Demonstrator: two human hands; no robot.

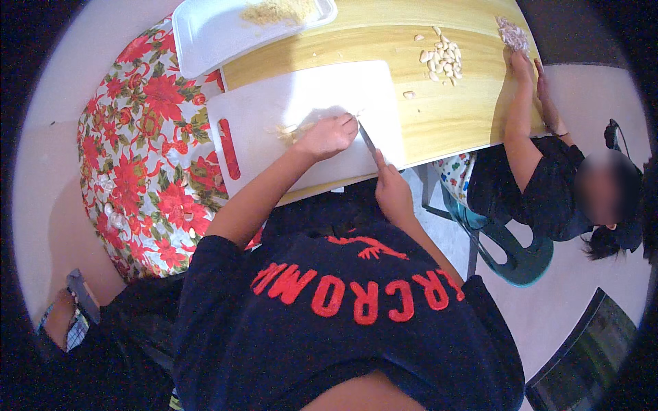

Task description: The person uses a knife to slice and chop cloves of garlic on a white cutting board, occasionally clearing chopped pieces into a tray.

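A white cutting board (257,113) with a handle slot lies on the yellow wood-patterned table in front of me. My right hand (394,192) grips the handle of a small knife (368,139), whose blade points up and left over the board. The fingers of my left hand (331,134) are pinched at the blade's tip, around a small pale piece that is mostly hidden. Beside that hand, pale garlic pieces (289,132) rest on the board. Peeled garlic cloves (445,57) are heaped on the table to the right, with a single clove (409,95) nearer the board.
A white foam tray (200,46) holding a yellowish minced heap (277,11) stands beyond the board. Red floral cloth (149,169) covers the left side. At the right, another person's hands (522,66) are by a purplish-white pile (512,35); a green plastic chair (519,257) is below.
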